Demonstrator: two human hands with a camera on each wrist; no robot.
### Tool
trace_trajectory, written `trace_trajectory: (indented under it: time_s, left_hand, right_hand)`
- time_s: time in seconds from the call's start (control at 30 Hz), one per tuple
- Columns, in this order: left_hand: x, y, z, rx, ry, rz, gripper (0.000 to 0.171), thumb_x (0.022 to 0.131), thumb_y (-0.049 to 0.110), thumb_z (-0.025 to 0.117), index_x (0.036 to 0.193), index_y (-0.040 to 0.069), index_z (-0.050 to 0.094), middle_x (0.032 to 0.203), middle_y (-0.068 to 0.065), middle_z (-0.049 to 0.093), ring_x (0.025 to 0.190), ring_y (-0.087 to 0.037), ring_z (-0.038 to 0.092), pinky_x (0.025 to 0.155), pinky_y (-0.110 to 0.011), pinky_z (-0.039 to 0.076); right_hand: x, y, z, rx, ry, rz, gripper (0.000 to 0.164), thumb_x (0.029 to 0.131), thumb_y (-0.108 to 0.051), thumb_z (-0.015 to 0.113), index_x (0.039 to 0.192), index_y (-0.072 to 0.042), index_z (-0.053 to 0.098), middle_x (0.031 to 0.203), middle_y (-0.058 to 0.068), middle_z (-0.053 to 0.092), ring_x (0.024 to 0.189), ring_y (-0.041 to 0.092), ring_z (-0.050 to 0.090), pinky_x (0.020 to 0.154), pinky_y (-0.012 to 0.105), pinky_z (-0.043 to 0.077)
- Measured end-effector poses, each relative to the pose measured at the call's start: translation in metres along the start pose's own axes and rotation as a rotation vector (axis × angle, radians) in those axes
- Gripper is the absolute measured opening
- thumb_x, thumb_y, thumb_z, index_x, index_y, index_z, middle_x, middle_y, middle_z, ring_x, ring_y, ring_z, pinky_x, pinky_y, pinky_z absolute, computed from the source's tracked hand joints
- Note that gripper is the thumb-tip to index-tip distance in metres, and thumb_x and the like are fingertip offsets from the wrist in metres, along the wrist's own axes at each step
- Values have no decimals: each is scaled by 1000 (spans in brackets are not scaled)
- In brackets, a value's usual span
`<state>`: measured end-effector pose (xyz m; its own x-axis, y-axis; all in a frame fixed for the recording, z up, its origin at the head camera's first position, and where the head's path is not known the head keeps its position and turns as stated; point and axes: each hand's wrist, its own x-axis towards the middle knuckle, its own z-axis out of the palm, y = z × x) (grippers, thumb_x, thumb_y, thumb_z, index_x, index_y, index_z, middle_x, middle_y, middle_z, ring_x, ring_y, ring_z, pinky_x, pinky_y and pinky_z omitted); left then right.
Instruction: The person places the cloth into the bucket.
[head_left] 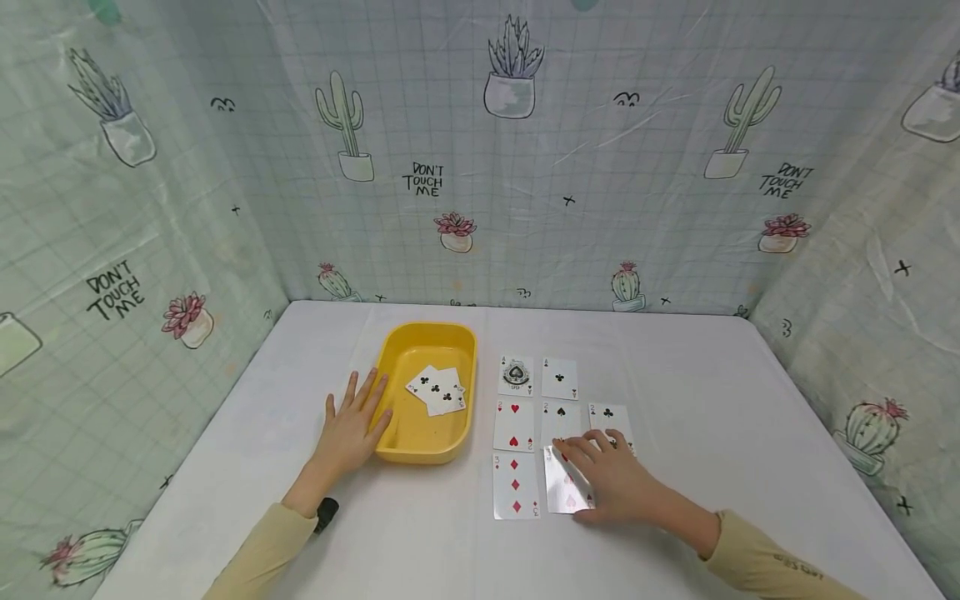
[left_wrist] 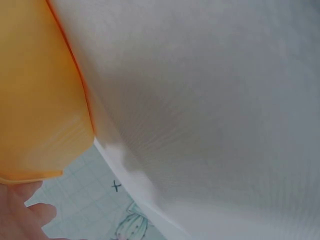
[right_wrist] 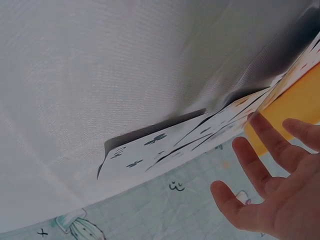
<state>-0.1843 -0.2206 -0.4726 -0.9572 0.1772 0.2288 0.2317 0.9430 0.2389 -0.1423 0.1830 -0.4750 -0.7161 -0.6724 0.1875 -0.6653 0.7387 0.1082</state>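
On the left rim of a yellow plastic tray [head_left: 392, 454] rests my left hand [head_left: 351, 429], fingers spread; its fingertips also show at the tray's edge [left_wrist: 30, 177] in the left wrist view. Club playing cards [head_left: 444, 398] overlap inside the tray. My right hand [head_left: 611, 483] spans a red-suit playing card [head_left: 561, 487], with the index fingertip by its top edge and the thumb by its lower right corner. The hand hides part of this card. In the right wrist view, the right fingers [right_wrist: 272, 142] are extended and apart.
Face-up cards lie in rows right of the tray: ace of spades [head_left: 516, 376], ace of clubs [head_left: 560, 379], two of hearts [head_left: 513, 425], two of spades [head_left: 561, 419], two of clubs [head_left: 609, 421] and three of diamonds [head_left: 515, 486]. A cactus-print cloth [head_left: 525, 167] hangs behind the white table [head_left: 697, 383].
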Motion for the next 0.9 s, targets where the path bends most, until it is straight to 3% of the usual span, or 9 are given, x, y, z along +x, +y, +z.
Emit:
trace_trajectory:
  time_s: [0.27, 0.6, 0.9]
  left_hand:
    - [1, 1, 1, 3, -14, -3, 58, 92, 35, 42, 142, 13, 24, 149, -10, 20, 137, -38, 10, 98, -70, 12]
    - [0, 1, 0, 5, -15, 1, 58, 92, 36, 41, 142, 13, 24, 149, -9, 19, 137, -37, 9, 97, -70, 12]
    - [0, 1, 0, -6, -15, -5, 58, 92, 36, 41, 142, 14, 23, 149, -9, 19, 137, -37, 8, 98, -70, 10]
  right_hand:
    - [-1, 0, 0, -6, -72, 14, 94, 59, -63, 67, 136, -18, 37, 126, -8, 48, 109, 16, 39, 91, 46, 31]
    - [-2, -1, 0, -2, -44, -5, 94, 58, -63, 67, 135, -17, 39, 122, -7, 49, 108, 17, 40, 89, 46, 31]
    - [-2, -3, -3, 20, -89, 23, 94, 57, -61, 69, 135, -18, 38, 122, -6, 50, 109, 19, 39, 91, 50, 30]
